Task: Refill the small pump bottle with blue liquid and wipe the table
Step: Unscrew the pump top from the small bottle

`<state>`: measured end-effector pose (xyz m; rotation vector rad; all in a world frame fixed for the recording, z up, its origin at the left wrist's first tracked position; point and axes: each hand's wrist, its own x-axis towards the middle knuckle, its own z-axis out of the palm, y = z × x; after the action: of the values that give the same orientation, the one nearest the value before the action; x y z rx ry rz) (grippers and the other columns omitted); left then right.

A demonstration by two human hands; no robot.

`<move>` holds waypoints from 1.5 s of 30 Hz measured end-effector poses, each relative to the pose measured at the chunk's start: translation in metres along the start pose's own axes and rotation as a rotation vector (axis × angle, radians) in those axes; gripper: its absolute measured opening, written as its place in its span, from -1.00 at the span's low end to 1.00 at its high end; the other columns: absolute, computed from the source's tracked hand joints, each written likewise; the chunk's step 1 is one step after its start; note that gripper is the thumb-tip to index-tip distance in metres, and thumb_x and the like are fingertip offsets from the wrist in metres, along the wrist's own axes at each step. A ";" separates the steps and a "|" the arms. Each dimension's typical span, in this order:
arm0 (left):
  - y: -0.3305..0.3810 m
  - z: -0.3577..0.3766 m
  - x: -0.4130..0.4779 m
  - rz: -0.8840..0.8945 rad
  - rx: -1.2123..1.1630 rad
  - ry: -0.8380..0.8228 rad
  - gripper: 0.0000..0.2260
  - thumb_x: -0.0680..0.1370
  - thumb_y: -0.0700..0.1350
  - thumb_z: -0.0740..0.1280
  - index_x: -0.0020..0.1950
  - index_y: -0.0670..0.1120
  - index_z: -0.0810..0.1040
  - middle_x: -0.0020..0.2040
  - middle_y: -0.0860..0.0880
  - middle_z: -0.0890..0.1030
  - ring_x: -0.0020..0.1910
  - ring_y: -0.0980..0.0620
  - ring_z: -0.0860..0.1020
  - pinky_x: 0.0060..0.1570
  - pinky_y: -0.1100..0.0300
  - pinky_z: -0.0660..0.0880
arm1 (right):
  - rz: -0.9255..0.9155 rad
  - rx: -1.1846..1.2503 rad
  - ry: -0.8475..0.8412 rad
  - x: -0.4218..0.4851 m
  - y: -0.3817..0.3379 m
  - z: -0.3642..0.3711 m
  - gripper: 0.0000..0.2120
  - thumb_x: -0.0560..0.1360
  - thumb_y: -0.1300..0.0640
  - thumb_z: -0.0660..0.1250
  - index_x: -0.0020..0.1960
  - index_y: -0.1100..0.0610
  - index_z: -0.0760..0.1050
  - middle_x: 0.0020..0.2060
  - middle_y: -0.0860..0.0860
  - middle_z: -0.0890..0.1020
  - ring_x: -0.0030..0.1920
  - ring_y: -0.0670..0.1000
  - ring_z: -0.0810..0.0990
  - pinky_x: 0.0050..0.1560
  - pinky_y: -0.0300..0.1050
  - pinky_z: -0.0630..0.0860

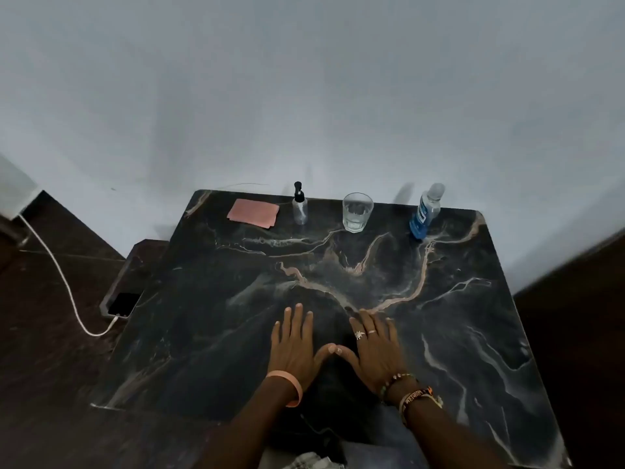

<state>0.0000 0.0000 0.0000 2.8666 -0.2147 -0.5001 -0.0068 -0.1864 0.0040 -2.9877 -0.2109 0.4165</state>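
Along the far edge of the dark veined marble counter (pixel 236 333), four things stand in a row against the wall. Furthest left lies a flat pink square cloth (pixel 253 212), soft and light, easy to gather from any corner for the wipe. Just right of it stands the small clear pump bottle with a black dispenser top (pixel 299 205); it looks nearly empty, so likely light and quick to tip, best held round the body while the top is unscrewed. Next comes a clear faceted drinking glass (pixel 357 211), breakable and probably weighty. Well to the right is the clear plastic bottle holding blue liquid (pixel 424 213), capped, roughly half full; its smooth sides may be slick, so a grip around the labelled middle seems safest. Near the front edge, well apart from all four, the left hand (pixel 296 346) and right hand (pixel 373 348) lie flat, palms down, fingers spread, thumb tips touching, holding nothing.
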 end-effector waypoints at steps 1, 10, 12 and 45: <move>-0.001 0.001 0.001 -0.010 -0.004 0.005 -0.17 0.45 0.44 -0.24 0.56 -0.06 -0.13 0.56 -0.09 -0.24 0.52 -0.09 -0.30 0.48 -0.10 -0.20 | 0.003 0.005 -0.013 0.001 0.000 0.001 -0.14 0.47 -0.46 -0.32 0.51 0.05 0.21 0.52 0.06 0.21 0.52 0.11 0.12 0.50 0.18 0.02; -0.013 0.001 0.010 -0.067 -0.106 0.086 -0.35 0.56 0.32 -0.05 0.55 -0.01 0.02 0.58 -0.02 -0.01 0.55 -0.01 -0.11 0.49 -0.02 -0.09 | -0.094 0.041 0.079 0.019 -0.006 0.001 -0.30 0.55 -0.36 -0.13 0.45 0.06 0.33 0.45 0.07 0.34 0.46 0.10 0.25 0.47 0.13 0.11; -0.016 -0.003 0.012 -0.066 -0.124 0.088 -0.40 0.59 0.26 0.01 0.55 0.00 0.05 0.57 0.00 0.07 0.55 0.00 -0.02 0.49 0.00 -0.03 | -0.132 0.051 0.082 0.025 -0.009 0.000 -0.36 0.57 -0.32 -0.07 0.42 0.07 0.37 0.40 0.06 0.40 0.43 0.07 0.30 0.44 0.08 0.16; -0.155 -0.137 0.198 -0.009 -0.262 0.290 -0.62 0.55 0.00 0.31 0.33 -0.07 0.39 0.25 -0.10 0.52 0.19 -0.12 0.50 0.16 -0.03 0.48 | 0.220 0.541 0.375 0.267 -0.100 -0.058 -0.33 0.50 -0.07 0.36 0.45 0.24 0.24 0.38 0.18 0.37 0.31 0.16 0.44 0.28 0.01 0.44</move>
<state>0.2480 0.1404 0.0251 2.6401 -0.0796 -0.0988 0.2521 -0.0526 0.0030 -2.4891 0.2317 -0.0712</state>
